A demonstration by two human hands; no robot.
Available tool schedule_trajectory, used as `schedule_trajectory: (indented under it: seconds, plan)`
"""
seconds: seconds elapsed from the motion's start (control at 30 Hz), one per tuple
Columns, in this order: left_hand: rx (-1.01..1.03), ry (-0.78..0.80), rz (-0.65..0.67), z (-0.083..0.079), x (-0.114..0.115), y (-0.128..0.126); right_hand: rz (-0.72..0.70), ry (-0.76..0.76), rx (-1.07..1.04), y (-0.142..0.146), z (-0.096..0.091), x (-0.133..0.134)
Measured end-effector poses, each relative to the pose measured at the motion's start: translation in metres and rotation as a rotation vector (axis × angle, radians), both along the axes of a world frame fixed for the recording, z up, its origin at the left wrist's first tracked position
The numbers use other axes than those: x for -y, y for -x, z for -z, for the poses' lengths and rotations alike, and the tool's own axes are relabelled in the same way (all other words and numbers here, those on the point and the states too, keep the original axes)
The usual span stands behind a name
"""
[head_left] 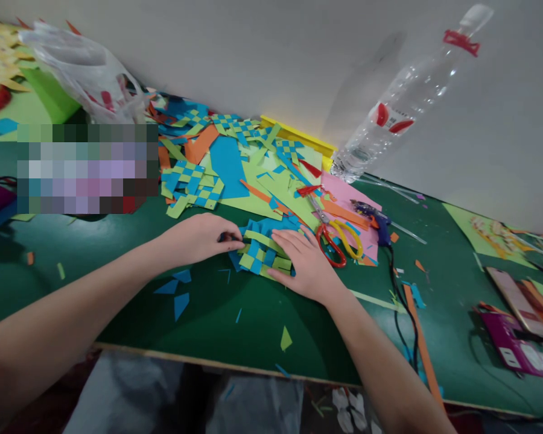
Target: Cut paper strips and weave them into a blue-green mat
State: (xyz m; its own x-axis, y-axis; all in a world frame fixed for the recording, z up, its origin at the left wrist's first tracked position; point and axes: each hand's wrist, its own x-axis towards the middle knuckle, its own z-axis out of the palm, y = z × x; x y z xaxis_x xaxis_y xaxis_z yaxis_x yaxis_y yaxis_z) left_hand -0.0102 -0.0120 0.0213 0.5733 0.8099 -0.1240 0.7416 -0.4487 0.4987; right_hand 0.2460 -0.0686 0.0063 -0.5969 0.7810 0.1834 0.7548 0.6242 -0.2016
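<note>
A small woven piece of blue and green paper strips [256, 258] lies on the table in front of me, its strips crossing in a checkered pattern. My left hand [203, 238] is closed at its left edge, with thumb and forefinger pinching a strip end. From the right, my right hand [303, 259] grips the piece, thumb low and fingers over the upper strips, hiding its right side. Scissors with red and yellow handles [339, 244] lie just beyond my right hand. Blue paper scraps [181, 304] are scattered left of the weave.
Finished checkered weaves [192, 184] and loose paper lie behind. A tall plastic bottle [402, 102] leans by the wall. A blue glue gun [377, 220] trails a black cord on the right, near a purple power strip [511, 343] and a phone [518, 298]. A plastic bag [85, 66] stands at left.
</note>
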Motion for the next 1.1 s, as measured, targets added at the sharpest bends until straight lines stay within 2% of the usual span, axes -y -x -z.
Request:
schedule_trajectory:
  seconds: [0.3,0.73,1.1]
  plan:
    - [-0.047,0.01,0.001,-0.001,0.002,-0.004,0.008,-0.005,0.003,0.0,-0.002,0.0]
    - [-0.098,-0.064,-0.019,-0.006,0.01,-0.011,0.005,-0.003,0.002,0.0,-0.002,0.0]
    - [0.008,-0.076,0.014,-0.003,-0.001,0.008,0.028,-0.022,-0.025,-0.001,0.001,0.001]
